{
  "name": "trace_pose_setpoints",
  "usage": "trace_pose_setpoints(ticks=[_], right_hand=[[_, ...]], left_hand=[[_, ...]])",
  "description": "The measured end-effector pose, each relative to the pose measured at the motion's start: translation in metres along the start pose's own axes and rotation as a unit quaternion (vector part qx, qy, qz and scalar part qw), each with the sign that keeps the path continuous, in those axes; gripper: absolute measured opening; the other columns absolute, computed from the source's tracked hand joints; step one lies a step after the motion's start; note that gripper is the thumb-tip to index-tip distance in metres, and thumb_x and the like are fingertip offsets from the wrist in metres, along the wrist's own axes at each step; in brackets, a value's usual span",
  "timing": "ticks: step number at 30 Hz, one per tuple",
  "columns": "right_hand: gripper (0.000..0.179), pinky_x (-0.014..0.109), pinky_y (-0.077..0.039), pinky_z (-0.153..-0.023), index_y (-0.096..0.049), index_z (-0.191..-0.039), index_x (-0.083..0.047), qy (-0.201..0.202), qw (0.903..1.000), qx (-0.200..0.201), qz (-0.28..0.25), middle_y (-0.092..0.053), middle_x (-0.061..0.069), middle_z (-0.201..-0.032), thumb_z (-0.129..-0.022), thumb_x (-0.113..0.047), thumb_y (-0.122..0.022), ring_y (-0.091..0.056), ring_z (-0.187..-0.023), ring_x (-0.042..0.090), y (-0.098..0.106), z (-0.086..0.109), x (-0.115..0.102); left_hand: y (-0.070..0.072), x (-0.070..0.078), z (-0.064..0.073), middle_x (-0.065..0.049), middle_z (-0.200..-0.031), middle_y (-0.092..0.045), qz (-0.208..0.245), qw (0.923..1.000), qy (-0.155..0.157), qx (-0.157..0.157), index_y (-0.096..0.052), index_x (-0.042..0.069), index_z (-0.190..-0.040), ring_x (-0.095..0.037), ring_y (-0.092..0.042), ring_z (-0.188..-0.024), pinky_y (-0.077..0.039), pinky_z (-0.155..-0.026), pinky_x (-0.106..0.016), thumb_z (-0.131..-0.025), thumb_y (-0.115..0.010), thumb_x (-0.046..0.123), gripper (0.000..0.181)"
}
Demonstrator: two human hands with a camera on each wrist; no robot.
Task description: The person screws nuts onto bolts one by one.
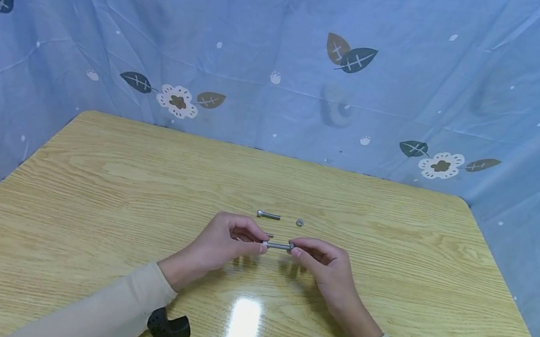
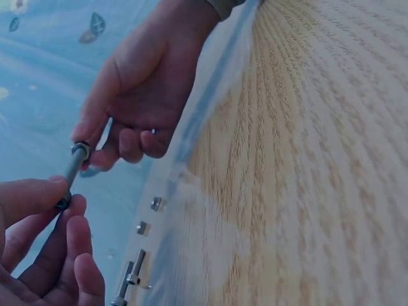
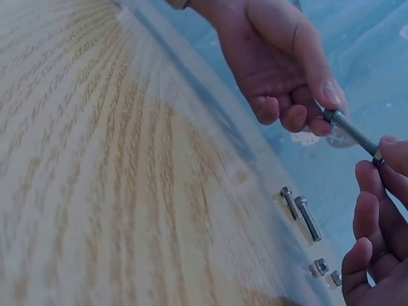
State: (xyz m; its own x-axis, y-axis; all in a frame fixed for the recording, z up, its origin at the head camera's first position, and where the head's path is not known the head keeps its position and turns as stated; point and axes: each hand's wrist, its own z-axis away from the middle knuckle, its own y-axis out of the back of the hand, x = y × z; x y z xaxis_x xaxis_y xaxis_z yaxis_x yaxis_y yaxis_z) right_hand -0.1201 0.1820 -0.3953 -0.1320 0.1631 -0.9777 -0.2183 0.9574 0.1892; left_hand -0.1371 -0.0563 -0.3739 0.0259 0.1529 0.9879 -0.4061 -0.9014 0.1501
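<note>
Between both hands is a metal bolt [image 1: 279,246], held roughly level just above the table. Its head end is pinched by my left hand [image 1: 229,241] between thumb and fingertips. At the threaded end, my right hand [image 1: 328,264] pinches a small nut [image 3: 378,159], which sits at the bolt's tip. The fingertips partly cover both ends. Behind the hands a second bolt [image 1: 269,215] lies on the table, with a loose nut [image 1: 300,222] to its right. Another, thinner bolt [image 3: 290,203] lies beside it, mostly hidden by my left hand in the head view.
The wooden table [image 1: 139,169] has a bright glare patch near its front. A second loose nut [image 3: 336,278] lies close to the first. A blue patterned curtain [image 1: 281,44] stands behind and along the sides. Black wrist mounts [image 1: 168,328] sit at both sleeves.
</note>
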Motion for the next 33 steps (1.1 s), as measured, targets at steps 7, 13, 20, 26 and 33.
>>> trace_pose_setpoints(ticks=[7, 13, 20, 26, 33], right_hand=[[0.024, 0.027, -0.052, -0.072, -0.069, -0.106, 0.0, -0.015, 0.9998, 0.005, 0.012, -0.073, -0.009, -0.091, -0.094, -0.021, -0.064, -0.066, -0.086, 0.018, -0.0006, -0.0001, -0.0004], [0.03, 0.025, -0.054, -0.077, -0.065, -0.115, 0.003, -0.019, 0.9998, 0.002, -0.007, -0.071, -0.01, -0.1, -0.093, -0.017, -0.065, -0.068, -0.095, 0.015, -0.0006, 0.0006, -0.0007], [0.032, 0.023, -0.054, -0.078, -0.065, -0.117, 0.004, 0.008, 1.0, 0.002, -0.001, -0.071, -0.008, -0.104, -0.092, -0.016, -0.067, -0.066, -0.094, 0.007, -0.0009, 0.0011, -0.0012], [0.022, 0.026, -0.054, -0.07, -0.069, -0.108, 0.003, 0.034, 0.9991, 0.003, 0.024, -0.074, -0.005, -0.092, -0.094, -0.014, -0.063, -0.069, -0.085, 0.016, -0.0007, 0.0001, 0.0013], [0.022, 0.028, -0.054, -0.068, -0.071, -0.098, 0.0, 0.017, 0.9989, 0.011, 0.044, -0.072, 0.007, -0.084, -0.096, -0.02, -0.06, -0.064, -0.075, 0.02, -0.0022, -0.0009, 0.0021]], left_hand=[[-0.0019, 0.0006, -0.0002, -0.005, -0.099, -0.073, -0.022, 0.9997, -0.002, 0.006, -0.075, 0.008, -0.102, -0.018, -0.067, -0.084, -0.054, -0.076, -0.035, -0.084, -0.076, 0.014, 0.019], [-0.0022, 0.0001, -0.0004, -0.004, -0.095, -0.072, -0.021, 0.9997, 0.003, 0.013, -0.075, 0.011, -0.099, -0.018, -0.067, -0.082, -0.054, -0.075, -0.036, -0.084, -0.076, 0.016, 0.016], [-0.0012, -0.0003, -0.0001, -0.004, -0.096, -0.072, -0.019, 0.9997, 0.003, 0.014, -0.075, 0.012, -0.098, -0.018, -0.066, -0.083, -0.054, -0.076, -0.039, -0.084, -0.075, 0.016, 0.014], [-0.0017, 0.0018, 0.0002, -0.002, -0.095, -0.072, -0.041, 0.999, -0.005, 0.018, -0.076, 0.013, -0.096, -0.018, -0.065, -0.082, -0.053, -0.07, -0.035, -0.083, -0.076, 0.016, 0.013], [-0.0026, 0.0015, -0.0003, -0.002, -0.094, -0.072, -0.052, 0.9984, -0.014, 0.015, -0.076, 0.012, -0.097, -0.018, -0.065, -0.081, -0.052, -0.067, -0.032, -0.084, -0.076, 0.014, 0.014]])
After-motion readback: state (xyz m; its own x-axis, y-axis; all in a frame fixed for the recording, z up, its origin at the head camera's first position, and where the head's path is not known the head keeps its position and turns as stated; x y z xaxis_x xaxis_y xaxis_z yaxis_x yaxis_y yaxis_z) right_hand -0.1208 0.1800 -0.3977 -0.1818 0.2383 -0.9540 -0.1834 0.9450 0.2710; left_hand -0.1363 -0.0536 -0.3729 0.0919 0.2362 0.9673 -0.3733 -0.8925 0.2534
